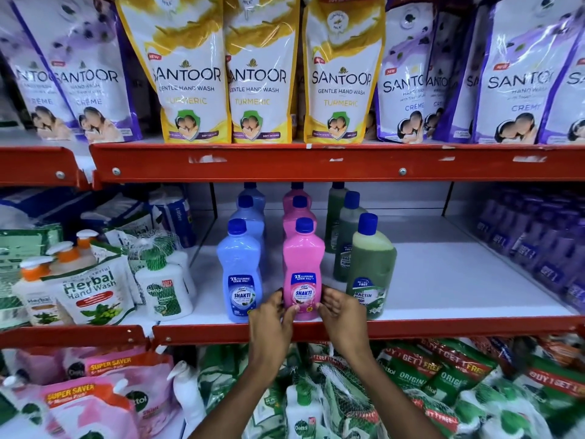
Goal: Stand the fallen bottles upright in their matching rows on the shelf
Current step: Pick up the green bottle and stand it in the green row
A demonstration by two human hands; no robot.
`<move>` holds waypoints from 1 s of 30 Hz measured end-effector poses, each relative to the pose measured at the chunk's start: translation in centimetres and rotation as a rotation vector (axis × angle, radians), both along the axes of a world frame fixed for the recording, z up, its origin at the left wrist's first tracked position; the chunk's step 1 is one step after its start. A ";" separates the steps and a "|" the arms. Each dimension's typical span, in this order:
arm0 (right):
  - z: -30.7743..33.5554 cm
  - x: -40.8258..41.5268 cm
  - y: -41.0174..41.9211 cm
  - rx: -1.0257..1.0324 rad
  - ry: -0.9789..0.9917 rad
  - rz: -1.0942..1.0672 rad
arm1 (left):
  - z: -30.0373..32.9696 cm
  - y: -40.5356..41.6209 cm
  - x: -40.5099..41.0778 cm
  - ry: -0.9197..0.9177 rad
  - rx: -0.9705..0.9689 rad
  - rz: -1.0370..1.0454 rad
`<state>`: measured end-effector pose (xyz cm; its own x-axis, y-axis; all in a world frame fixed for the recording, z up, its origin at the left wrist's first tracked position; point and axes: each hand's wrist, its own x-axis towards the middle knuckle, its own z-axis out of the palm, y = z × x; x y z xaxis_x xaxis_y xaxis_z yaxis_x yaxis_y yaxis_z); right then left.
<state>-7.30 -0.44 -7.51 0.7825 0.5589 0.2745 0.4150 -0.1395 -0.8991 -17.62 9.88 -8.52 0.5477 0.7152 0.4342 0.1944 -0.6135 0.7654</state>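
Three rows of blue-capped bottles stand upright on the white middle shelf point(443, 280). The front pink bottle point(303, 261) stands at the shelf's front edge, with two more pink ones behind it. My left hand point(272, 315) and my right hand point(338, 308) clasp its base from either side, fingertips on the label. To its left is the front blue bottle point(240, 267) heading the blue row. On the right, the front green bottle point(372, 267) stands ahead of two more green ones. No bottle lies on its side in view.
Handwash pump bottles and pouches point(95, 286) crowd the shelf's left. Purple bottles point(538, 248) fill the right side. A red shelf rail point(316, 160) with Santoor pouches point(259, 74) hangs above. The lower shelf holds Dettol packs point(427, 384).
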 end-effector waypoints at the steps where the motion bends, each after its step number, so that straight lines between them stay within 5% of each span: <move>1: 0.0 -0.1 0.0 -0.001 0.004 -0.004 | -0.1 0.1 0.0 0.000 0.000 0.001; 9: 0.1 -0.8 -0.4 0.044 0.019 -0.061 | -0.1 -0.4 -0.7 -0.082 -0.050 -0.045; 13: -1.7 -4.4 -0.6 0.229 -0.103 -0.241 | -1.0 -0.1 -4.4 -0.253 -0.096 0.055; 17: -2.4 -8.0 2.1 0.242 -0.115 -0.105 | -0.4 2.5 -7.4 -0.413 -0.119 0.238; 24: -0.2 -8.8 6.9 0.050 -0.160 0.020 | -0.1 7.1 -8.5 -0.091 -0.131 0.142; 30: -0.1 -8.1 8.1 -0.045 -0.142 0.008 | 0.4 8.5 -7.9 -0.035 -0.092 0.007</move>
